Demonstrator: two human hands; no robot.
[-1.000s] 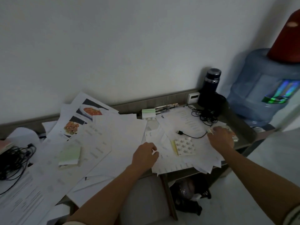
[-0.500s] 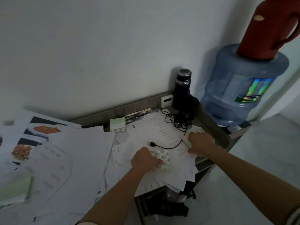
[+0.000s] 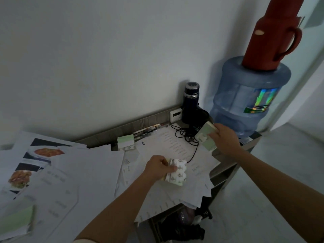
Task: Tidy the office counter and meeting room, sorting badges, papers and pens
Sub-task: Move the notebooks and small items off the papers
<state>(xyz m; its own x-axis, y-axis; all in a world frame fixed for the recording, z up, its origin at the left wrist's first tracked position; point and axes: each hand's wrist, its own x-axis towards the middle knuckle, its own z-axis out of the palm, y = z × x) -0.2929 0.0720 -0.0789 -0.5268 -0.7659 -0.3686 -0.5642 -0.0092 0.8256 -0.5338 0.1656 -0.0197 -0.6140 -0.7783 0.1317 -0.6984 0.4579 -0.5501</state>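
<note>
Looking down through the head camera, I see my left hand [image 3: 158, 168] pinching a small patterned notepad [image 3: 178, 172], thumb on top and fingers curled under its near edge. The notepad sits tilted over the loose papers [image 3: 98, 165] towards the front right of the surface [image 3: 140, 122]; whether its far edge touches the sheets I cannot tell. My right hand [image 3: 226, 139] is well apart from the left, near the right rear corner, with its fingers wrapped round a green-and-white pad [image 3: 206, 135] held at a slant. Just beside that pad a black cable [image 3: 185, 135] lies in a loose tangle, one strand running forward across a printed list [image 3: 172, 146] towards the notepad. Along the back lip lies a row of pens [image 3: 149, 130], and a second green pad [image 3: 125, 140] rests at their left end. Behind the cable stands a dark bottle [image 3: 191, 102], upright, with a small white display unit [image 3: 175, 115] just left of it against the wall. Past the right end of the surface is a blue water jug [image 3: 249, 100] with a red flask [image 3: 270, 41] standing on top. Further left, sheets overlap in a wide drift, among them food photo printouts [image 3: 47, 152], and another green pad [image 3: 16, 223] lies at the lower left. Dark bags [image 3: 184, 227] sit beneath the surface.
</note>
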